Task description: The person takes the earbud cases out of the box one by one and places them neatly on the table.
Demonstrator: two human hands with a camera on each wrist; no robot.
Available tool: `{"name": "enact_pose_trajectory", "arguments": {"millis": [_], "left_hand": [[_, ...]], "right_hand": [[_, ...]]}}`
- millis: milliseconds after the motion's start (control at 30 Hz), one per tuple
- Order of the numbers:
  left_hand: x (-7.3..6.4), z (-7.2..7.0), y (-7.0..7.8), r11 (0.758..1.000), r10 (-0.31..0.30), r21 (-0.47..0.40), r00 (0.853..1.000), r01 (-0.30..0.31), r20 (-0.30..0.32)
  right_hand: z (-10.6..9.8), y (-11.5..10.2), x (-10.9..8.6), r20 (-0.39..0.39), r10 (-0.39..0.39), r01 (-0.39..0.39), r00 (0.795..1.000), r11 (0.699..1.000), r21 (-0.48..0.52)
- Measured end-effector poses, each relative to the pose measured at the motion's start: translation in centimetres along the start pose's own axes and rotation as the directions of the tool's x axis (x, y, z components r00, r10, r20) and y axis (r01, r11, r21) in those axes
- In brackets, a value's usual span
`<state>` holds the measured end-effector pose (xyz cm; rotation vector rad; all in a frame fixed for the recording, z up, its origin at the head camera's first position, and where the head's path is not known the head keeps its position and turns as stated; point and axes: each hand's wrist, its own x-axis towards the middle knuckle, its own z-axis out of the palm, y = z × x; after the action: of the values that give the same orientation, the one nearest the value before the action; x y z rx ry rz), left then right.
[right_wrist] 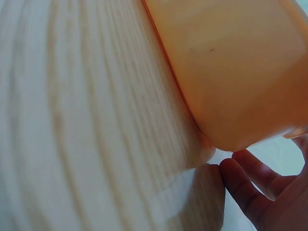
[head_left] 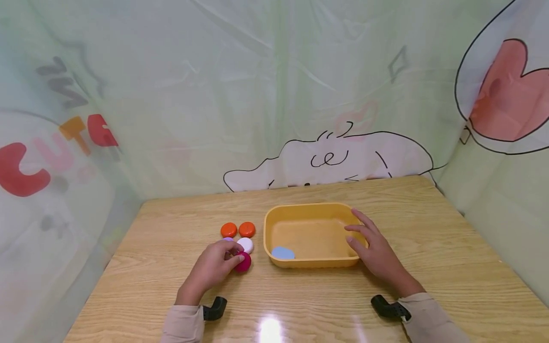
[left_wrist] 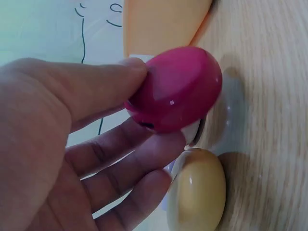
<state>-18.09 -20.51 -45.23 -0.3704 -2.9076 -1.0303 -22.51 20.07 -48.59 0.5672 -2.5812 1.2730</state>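
My left hand [head_left: 216,263] pinches a glossy magenta disc [left_wrist: 178,89] between thumb and fingertips, tilted a little above the table; a small dark slot shows in its side. Beside the curled lower fingers sits a yellow disc [left_wrist: 198,192], which the hand hides in the head view. A white disc [head_left: 246,245] and a partly covered purple disc [head_left: 228,239] are just past the fingertips. At the right end of an orange-yellow tray [head_left: 315,262], my right hand [head_left: 377,252] reaches over the rim with loosely spread fingers, holding nothing.
Two orange-red discs, a left one [head_left: 228,230] and a right one [head_left: 247,229], lie behind the white one. Inside the tray's front left corner is a light blue piece [head_left: 283,253]. Behind the wooden table [head_left: 326,305] hangs a printed curtain [head_left: 206,119].
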Motion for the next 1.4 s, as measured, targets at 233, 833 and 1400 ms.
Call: {"name": "enact_pose_trajectory", "arguments": {"millis": [233, 833, 1400], "left_hand": [[-0.1, 0.3, 0.0, 0.999, 0.036, 0.039, 0.999, -0.036, 0.001], [0.1, 0.5, -0.1, 0.996, -0.024, 0.085, 0.998, 0.029, -0.06], [1.2, 0.6, 2.9, 0.986, 0.056, -0.158, 0.998, -0.053, 0.015]], "right_hand": [[0.1, -0.1, 0.0, 0.002, 0.005, -0.005, 1.0, 1.0, 0.001], [-0.1, -0.6, 0.2, 0.0, -0.003, 0.003, 1.0, 1.0, -0.014], [0.0, -0.1, 0.2, 0.0, 0.005, -0.005, 1.0, 1.0, -0.005]]}}
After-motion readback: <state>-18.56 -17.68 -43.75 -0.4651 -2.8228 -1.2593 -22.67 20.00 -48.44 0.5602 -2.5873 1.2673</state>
